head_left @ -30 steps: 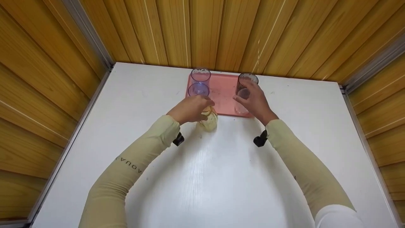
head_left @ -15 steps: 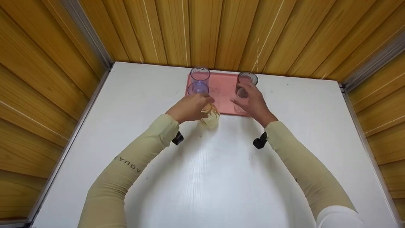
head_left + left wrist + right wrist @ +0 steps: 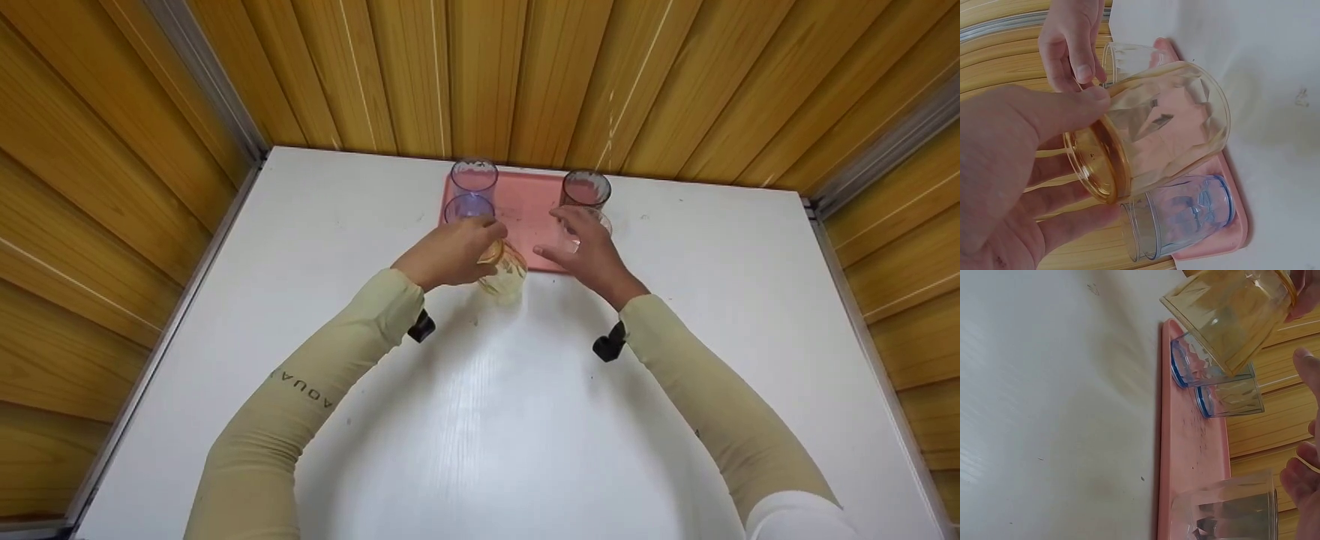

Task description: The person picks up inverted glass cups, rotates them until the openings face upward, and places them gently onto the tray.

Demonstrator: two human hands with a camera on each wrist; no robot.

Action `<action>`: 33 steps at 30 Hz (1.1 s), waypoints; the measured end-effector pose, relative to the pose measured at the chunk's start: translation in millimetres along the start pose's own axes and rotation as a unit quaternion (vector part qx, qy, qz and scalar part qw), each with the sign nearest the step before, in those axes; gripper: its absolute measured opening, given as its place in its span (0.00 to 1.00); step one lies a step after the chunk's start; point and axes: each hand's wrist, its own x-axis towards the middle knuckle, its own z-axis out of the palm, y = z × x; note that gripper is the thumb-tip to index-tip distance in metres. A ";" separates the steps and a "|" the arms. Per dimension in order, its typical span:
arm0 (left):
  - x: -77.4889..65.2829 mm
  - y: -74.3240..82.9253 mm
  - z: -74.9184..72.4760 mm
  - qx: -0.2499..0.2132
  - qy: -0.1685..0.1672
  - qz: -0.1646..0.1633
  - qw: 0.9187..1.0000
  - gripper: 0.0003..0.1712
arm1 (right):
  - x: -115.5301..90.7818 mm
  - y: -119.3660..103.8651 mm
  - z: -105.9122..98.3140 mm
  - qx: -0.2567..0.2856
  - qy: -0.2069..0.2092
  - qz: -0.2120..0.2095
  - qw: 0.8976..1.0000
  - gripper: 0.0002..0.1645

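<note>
My left hand (image 3: 451,255) grips an amber-tinted cup (image 3: 505,279) by its darker banded end, thumb on one side and fingers on the other. The cup is held tilted above the front edge of a pink tray (image 3: 529,225), its paler end pointing away from the palm. My right hand (image 3: 591,256) has its thumb and fingers spread beside a clear cup (image 3: 1230,512) on the tray's right side. In the right wrist view a gap shows between those fingers and the clear cup, and the hand holds nothing.
On the tray's left side stand two blue-tinted cups (image 3: 469,208), one behind the other. A dark grey cup (image 3: 586,193) stands at the back right, behind the clear one. Wood-pattern panels (image 3: 517,82) rise behind the white table (image 3: 480,420).
My right hand has drawn back from the clear cup, toward the left and nearer to me. The amber cup in my left hand has swung slightly right and up.
</note>
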 end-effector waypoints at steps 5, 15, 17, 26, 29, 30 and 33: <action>0.0 0.4 -1.8 -0.006 0.000 0.001 1.000 0.28 | -1.7 -0.9 3.5 0.001 -0.016 -0.001 1.000 0.44; -0.4 0.7 -2.9 0.002 0.012 0.012 1.000 0.28 | -5.7 -3.7 11.1 -0.027 -0.017 -0.055 0.998 0.43; -0.4 0.8 -3.1 -0.002 0.013 0.011 1.000 0.28 | -6.5 -4.8 12.8 -0.039 -0.021 -0.060 0.997 0.43; -1.6 0.5 -4.8 -0.023 0.016 0.010 1.000 0.29 | -7.9 -8.3 18.1 -0.029 -0.069 -0.057 0.996 0.50; -1.6 -0.3 -4.6 -0.020 0.020 0.015 0.999 0.29 | -8.1 -8.6 19.7 -0.027 -0.081 -0.051 0.995 0.52; -1.7 -0.4 -4.7 -0.019 0.020 0.017 0.999 0.29 | -8.3 -8.5 20.1 -0.026 -0.084 -0.048 0.995 0.53; -1.6 -0.4 -4.7 -0.021 0.020 0.017 0.999 0.29 | -9.0 -7.4 21.3 -0.020 -0.092 -0.042 0.995 0.55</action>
